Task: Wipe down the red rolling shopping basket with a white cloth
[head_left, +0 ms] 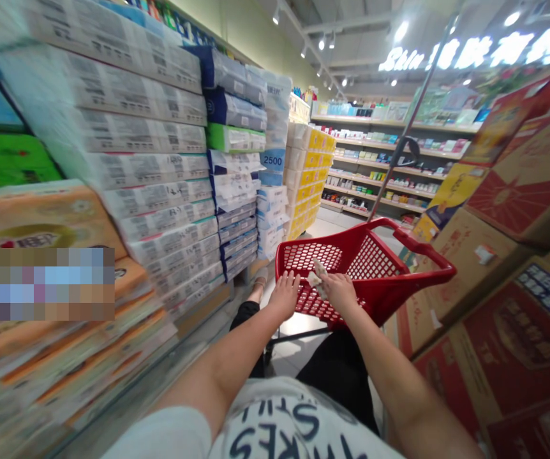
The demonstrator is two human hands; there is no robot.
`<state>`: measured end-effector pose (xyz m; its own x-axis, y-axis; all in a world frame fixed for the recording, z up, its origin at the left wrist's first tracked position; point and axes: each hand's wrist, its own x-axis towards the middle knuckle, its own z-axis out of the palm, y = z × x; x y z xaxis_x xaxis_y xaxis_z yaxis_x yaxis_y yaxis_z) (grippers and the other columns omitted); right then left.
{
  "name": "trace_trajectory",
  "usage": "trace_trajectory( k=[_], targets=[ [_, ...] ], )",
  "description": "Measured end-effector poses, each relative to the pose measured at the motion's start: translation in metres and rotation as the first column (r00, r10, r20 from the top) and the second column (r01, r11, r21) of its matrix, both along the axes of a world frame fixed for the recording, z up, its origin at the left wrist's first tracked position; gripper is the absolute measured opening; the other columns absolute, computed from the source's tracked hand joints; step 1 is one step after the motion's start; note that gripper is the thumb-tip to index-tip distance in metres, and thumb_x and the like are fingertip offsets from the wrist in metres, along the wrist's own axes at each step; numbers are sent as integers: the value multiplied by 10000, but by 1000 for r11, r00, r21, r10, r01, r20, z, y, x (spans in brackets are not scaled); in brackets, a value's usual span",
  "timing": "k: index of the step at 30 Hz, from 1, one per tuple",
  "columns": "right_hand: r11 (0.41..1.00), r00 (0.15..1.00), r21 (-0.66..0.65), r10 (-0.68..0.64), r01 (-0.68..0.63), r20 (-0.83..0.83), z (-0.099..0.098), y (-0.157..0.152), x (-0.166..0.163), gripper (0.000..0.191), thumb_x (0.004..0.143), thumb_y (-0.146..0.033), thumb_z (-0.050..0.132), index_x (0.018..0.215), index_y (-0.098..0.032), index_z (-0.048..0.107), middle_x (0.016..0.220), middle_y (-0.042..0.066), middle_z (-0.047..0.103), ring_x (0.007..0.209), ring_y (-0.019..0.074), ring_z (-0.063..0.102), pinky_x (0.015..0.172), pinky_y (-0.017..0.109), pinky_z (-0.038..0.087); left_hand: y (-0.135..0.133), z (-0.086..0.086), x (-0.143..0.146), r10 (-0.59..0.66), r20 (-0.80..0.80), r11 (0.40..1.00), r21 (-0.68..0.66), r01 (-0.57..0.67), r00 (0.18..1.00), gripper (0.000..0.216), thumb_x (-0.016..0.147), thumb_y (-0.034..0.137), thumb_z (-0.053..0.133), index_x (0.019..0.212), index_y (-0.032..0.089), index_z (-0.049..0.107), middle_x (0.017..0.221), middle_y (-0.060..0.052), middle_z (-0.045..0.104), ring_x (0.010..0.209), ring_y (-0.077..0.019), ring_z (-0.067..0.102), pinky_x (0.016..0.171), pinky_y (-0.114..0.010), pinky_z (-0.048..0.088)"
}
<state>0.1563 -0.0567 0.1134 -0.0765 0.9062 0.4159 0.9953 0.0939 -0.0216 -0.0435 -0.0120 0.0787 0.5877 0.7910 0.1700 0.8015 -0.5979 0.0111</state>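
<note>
A red plastic shopping cart (380,312) with a mesh basket stands close in front of my body, turned sideways. My left hand (284,297) lies on the near left corner of its rim, fingers stretched forward and slightly apart. In my right hand (341,292) is a crumpled whitish wad, which looks like a tissue (318,280); the fingers are closed on it just over the near rim. Through the mesh, the visible part of the basket shows no goods. The cart's handle (423,250) is to the right, away from both hands.
Tall stacks of wrapped paper packs (160,166) line the left, with orange packs (64,217) nearest. Cartons (476,255) are piled close on the right. A metal pole (411,121) rises behind the cart. Stocked shelves (385,150) stand at the back.
</note>
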Motion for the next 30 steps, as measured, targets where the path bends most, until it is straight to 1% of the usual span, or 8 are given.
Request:
trace_trajectory(
  k=[4, 7, 11, 13, 16, 19, 24, 30],
  targets=[
    [999, 999, 18, 39, -39, -29, -3, 2, 10, 291, 925, -218, 469, 1146, -241, 657, 1082, 59, 683, 974, 179, 560, 905, 300, 357, 1, 2, 1, -9, 14, 1000, -25, 9, 1000, 731, 810, 139, 457, 1484, 80, 182, 1556, -208, 173, 1445, -339, 118, 1140, -499, 194],
    [993, 991, 2, 120, -120, -52, -1, 9, -7, 287, 901, -167, 480, 1093, -229, 684, 1073, 53, 684, 963, 175, 562, 875, 272, 398, 2, 5, 3, -2, 6, 999, -35, 3, 1000, 733, 809, 134, 484, 1480, 60, 197, 1557, -215, 160, 1441, -357, 113, 1147, -474, 187],
    [979, 977, -7, 201, -202, -66, 2, 11, -24, 299, 900, -169, 483, 1128, -234, 666, 1181, 50, 649, 1026, 185, 566, 916, 293, 397, 4, 6, 1, -16, -22, 1000, -22, 16, 1000, 714, 811, 136, 496, 1467, 49, 228, 1549, -211, 198, 1437, -362, 126, 1149, -460, 186],
    [985, 982, -9, 170, -172, -83, 1, 9, -19, 296, 900, -170, 479, 1125, -230, 662, 1131, 50, 665, 998, 183, 577, 905, 296, 398, 5, 5, 0, -18, -19, 1000, -18, 18, 1000, 709, 821, 137, 479, 1474, 68, 211, 1552, -202, 194, 1440, -347, 134, 1145, -464, 197],
    [997, 993, 36, 72, -70, -88, -1, 4, -6, 286, 875, -143, 483, 1075, -207, 676, 1033, 60, 680, 981, 190, 567, 908, 297, 388, 9, 3, 1, -18, -15, 1000, -24, 18, 1000, 712, 829, 136, 460, 1484, 81, 185, 1560, -200, 167, 1441, -341, 131, 1143, -470, 205],
    [997, 998, 74, 5, 0, -70, -2, 4, -4, 305, 841, -99, 476, 1038, -196, 686, 1053, 73, 668, 1022, 203, 542, 940, 302, 366, 12, 5, 4, -2, -28, 999, -33, 1, 1000, 702, 832, 139, 451, 1481, 59, 193, 1558, -211, 159, 1438, -359, 118, 1149, -470, 192],
    [1000, 1000, 6, 17, -17, -18, 0, 3, -5, 358, 852, -97, 445, 1118, -217, 652, 1146, 51, 642, 1059, 189, 531, 933, 289, 342, 14, 11, 4, 5, -31, 998, -59, -7, 1000, 665, 843, 123, 422, 1473, 62, 220, 1553, -212, 179, 1438, -343, 143, 1143, -477, 207],
    [984, 984, -52, -175, 173, -38, 12, 0, 4, 302, 872, -141, 441, 1080, -207, 651, 1024, 47, 667, 933, 180, 562, 844, 281, 338, 10, 13, 3, 10, -26, 999, -46, -12, 1000, 645, 849, 122, 421, 1465, 62, 239, 1551, -210, 192, 1436, -339, 159, 1145, -458, 203]
  ],
)
